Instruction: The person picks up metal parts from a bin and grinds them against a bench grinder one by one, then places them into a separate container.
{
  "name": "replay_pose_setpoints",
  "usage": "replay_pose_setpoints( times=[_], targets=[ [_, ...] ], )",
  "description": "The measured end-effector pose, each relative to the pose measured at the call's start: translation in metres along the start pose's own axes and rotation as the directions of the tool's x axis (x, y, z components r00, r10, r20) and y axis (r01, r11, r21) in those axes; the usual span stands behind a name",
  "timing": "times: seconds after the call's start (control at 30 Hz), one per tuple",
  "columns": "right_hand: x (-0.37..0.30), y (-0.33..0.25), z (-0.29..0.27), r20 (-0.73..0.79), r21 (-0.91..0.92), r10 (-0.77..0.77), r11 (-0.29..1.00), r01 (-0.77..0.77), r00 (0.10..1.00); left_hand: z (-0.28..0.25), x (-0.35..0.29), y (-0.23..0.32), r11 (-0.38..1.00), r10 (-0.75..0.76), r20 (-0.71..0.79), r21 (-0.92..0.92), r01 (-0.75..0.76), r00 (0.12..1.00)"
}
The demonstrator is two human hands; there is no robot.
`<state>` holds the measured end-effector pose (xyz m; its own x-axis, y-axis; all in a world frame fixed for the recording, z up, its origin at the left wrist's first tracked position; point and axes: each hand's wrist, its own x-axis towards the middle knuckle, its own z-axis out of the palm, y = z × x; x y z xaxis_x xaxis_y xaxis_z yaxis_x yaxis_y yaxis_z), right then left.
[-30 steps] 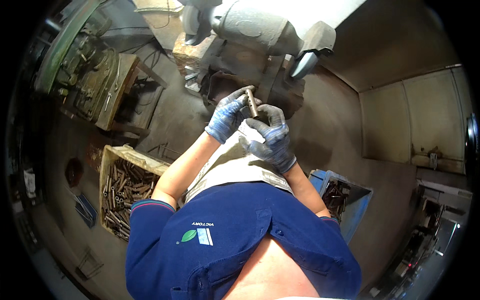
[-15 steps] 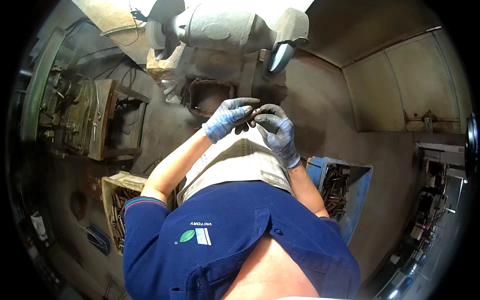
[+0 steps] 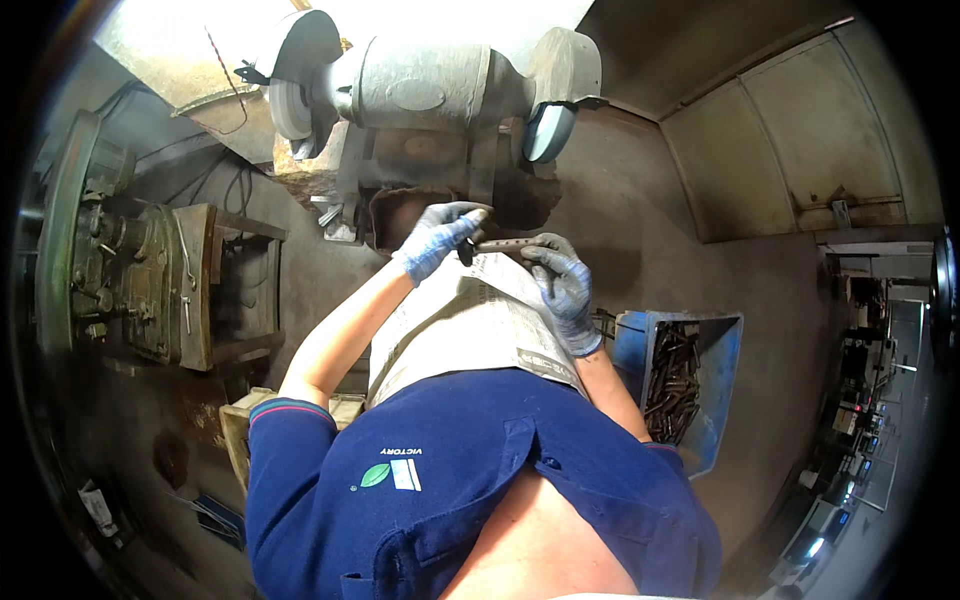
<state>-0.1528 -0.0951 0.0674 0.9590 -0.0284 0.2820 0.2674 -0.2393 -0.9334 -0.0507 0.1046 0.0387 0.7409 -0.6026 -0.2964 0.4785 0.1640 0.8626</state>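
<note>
1. Standing over a dusty grey concrete floor (image 3: pixel 640 250) in a dim workshop, facing a double-wheel bench grinder (image 3: pixel 420 95).
2. Holding a slim metal rod (image 3: pixel 505 243) level above a newspaper-covered lap (image 3: pixel 470 320), just below the grinder.
3. Left hand (image 3: pixel 435 240), blue-gloved, grip pinched shut on one rod end.
4. Right hand (image 3: pixel 560 280), grey-gloved, grip closed on the other end.
5. Blue bin (image 3: pixel 725 350) of rusty rods on the right; green machine (image 3: pixel 110 260) on the left.

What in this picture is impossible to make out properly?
Head view only:
- Metal rod: its ends are covered by the left hand and right hand.
- Wooden crate: contents hidden behind the left sleeve.
- Blue bin: its dark pieces are too small to identify.
</note>
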Motion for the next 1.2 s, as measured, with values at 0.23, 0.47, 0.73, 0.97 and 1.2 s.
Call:
replay_pose_setpoints(
  times=[0.23, 0.47, 0.73, 0.97, 1.2],
  targets=[
    [0.006, 0.013, 0.0, -0.178, 0.2, 0.063, 0.979, -0.027, 0.982, 0.013, -0.003, 0.001, 0.971, 0.219, -0.108, 0.117, -0.207, 0.97],
    [0.024, 0.027, -0.005, -0.233, 0.111, -0.027, 0.992, 0.054, 0.972, 0.018, 0.026, 0.003, 0.971, 0.23, -0.17, 0.1, -0.216, 0.958],
    [0.044, 0.059, -0.022, -0.183, 0.341, 0.143, 0.937, -0.074, 0.973, 0.031, 0.062, -0.007, 0.961, 0.275, -0.269, 0.081, -0.263, 0.923],
    [0.059, 0.08, -0.03, -0.249, 0.352, 0.18, 0.932, -0.084, 0.952, 0.037, 0.096, -0.015, 0.969, 0.222, -0.354, -0.027, -0.247, 0.909],
    [0.066, 0.12, -0.054, -0.191, 0.154, 0.146, 0.981, -0.117, 0.971, 0.046, 0.129, -0.032, 0.967, 0.167, -0.407, -0.11, -0.229, 0.898]
  ],
)
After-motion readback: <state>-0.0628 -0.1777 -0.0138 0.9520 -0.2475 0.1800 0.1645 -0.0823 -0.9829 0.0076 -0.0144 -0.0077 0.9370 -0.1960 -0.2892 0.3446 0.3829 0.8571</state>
